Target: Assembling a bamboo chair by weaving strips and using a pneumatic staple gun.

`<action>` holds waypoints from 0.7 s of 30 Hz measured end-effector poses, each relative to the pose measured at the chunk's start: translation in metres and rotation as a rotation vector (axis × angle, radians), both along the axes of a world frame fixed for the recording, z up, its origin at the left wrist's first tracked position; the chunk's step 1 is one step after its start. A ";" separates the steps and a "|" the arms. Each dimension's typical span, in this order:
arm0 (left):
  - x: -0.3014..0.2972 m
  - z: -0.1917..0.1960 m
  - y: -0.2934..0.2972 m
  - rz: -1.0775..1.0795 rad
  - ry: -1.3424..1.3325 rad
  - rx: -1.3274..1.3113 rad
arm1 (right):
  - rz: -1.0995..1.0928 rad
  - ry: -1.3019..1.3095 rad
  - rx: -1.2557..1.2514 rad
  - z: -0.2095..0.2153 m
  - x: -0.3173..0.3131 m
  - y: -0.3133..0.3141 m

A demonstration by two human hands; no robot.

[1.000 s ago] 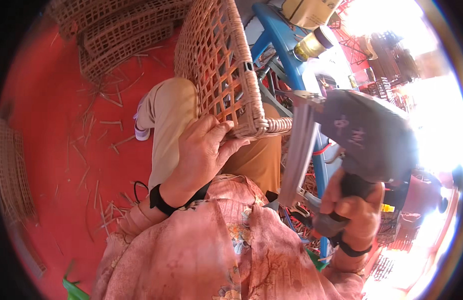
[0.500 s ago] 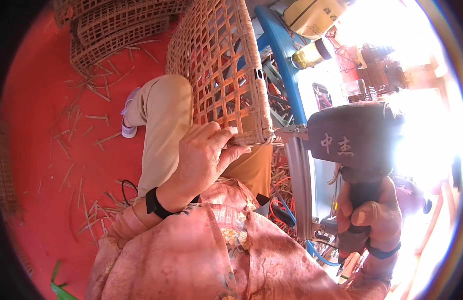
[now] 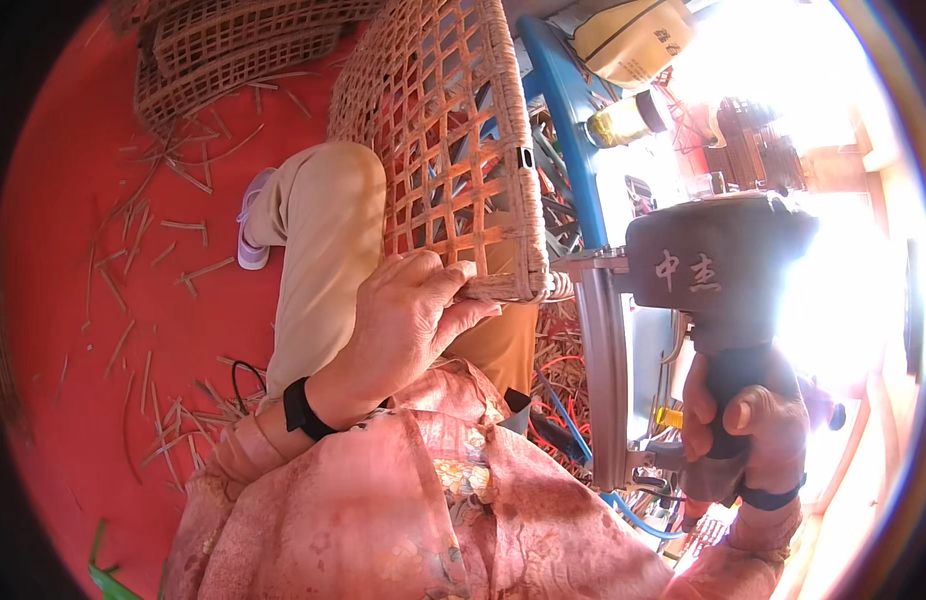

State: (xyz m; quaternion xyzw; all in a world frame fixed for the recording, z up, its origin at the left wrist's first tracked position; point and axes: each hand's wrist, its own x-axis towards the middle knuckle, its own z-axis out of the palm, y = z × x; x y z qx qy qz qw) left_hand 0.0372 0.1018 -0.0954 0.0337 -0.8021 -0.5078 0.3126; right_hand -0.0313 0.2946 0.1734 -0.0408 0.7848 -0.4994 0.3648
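Note:
A woven rattan panel (image 3: 433,130) with an open lattice stands upright before my knees. My left hand (image 3: 398,315) pinches its lower edge, with thumb below and fingers on top. A black strap circles that wrist. My right hand (image 3: 758,415) is wrapped round the handle of a dark pneumatic staple gun (image 3: 673,265), its long metal magazine (image 3: 603,390) pointing down toward me. The gun's nose is at the panel's lower right corner; whether it touches the rattan I cannot tell. A small dark slot shows on the panel's right edge.
Stacked woven rattan panels (image 3: 233,60) lie at the far left, with loose cane strips (image 3: 183,425) scattered on the red floor. To the right are a blue plastic stool (image 3: 563,110), a jar (image 3: 623,120) with yellowish contents and a yellow bag (image 3: 633,40). A blue hose (image 3: 638,520) runs below the gun.
The staple gun and my right hand have shifted slightly to the right in view. The panel's lower right corner sits a little lower. Both grips stay the same.

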 end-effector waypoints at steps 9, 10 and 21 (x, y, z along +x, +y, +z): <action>-0.001 -0.003 -0.003 0.010 0.009 -0.035 | 0.014 -0.060 0.033 0.006 -0.005 -0.012; 0.000 -0.003 -0.003 0.011 0.009 -0.034 | 0.023 -0.070 0.023 0.006 -0.006 -0.012; -0.002 -0.006 -0.008 -0.048 0.035 -0.041 | -0.042 -0.041 0.218 0.025 -0.007 -0.048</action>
